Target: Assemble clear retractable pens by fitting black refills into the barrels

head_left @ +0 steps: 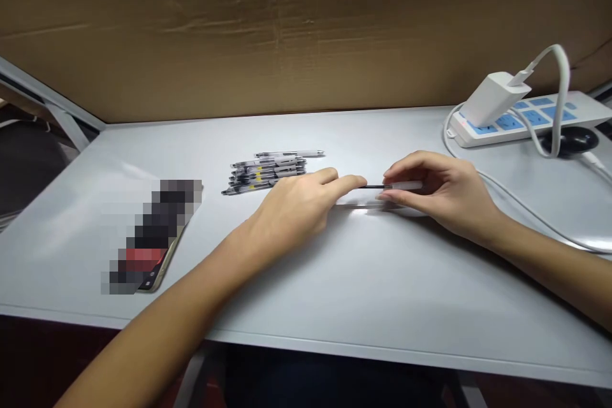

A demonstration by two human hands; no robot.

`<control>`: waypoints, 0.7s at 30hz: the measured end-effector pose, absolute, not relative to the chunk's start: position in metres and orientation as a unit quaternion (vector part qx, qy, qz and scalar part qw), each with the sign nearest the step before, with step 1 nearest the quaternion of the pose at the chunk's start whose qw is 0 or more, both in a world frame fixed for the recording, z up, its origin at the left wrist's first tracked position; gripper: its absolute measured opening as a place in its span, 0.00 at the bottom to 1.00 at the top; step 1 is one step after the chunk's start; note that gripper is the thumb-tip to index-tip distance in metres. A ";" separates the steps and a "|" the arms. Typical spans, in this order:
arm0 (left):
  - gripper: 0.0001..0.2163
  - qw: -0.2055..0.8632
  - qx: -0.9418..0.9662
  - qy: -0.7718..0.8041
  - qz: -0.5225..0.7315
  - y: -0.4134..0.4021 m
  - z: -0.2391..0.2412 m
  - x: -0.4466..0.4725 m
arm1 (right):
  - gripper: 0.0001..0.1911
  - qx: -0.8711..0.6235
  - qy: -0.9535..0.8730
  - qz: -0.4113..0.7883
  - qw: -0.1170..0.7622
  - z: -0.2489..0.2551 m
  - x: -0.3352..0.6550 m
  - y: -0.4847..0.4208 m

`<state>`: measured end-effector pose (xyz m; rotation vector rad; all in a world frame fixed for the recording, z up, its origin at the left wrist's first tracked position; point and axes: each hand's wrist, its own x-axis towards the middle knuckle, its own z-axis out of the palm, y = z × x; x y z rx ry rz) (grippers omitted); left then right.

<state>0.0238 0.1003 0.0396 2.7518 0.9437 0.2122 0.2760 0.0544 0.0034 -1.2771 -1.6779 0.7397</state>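
White table (335, 306), pile of pens (270, 173), phone (165, 236) at left, power strip (540, 118) and cable (535, 217) at right

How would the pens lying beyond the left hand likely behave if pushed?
The pens would probably slide easily, since the table looks smooth. Their slim, clear barrels suggest they're light and stiff. Lying at slightly different angles, they'd likely scatter rather than move as one.

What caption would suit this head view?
Right hand holds a slim rod, left hand at its black end, near clustered pens on a white table.
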 end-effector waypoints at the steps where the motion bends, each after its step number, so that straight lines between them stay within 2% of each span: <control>1: 0.31 0.106 0.936 0.327 0.071 0.101 0.041 0.023 | 0.11 -0.516 -0.675 0.296 0.438 0.003 0.276 0.055; 11: 0.31 0.077 0.931 0.350 0.070 0.108 0.044 0.017 | 0.08 -0.516 -0.671 0.293 0.445 0.003 0.277 0.057; 21: 0.32 0.067 0.924 0.372 0.050 0.111 0.050 0.016 | 0.12 -0.527 -0.654 0.279 0.466 0.001 0.278 0.059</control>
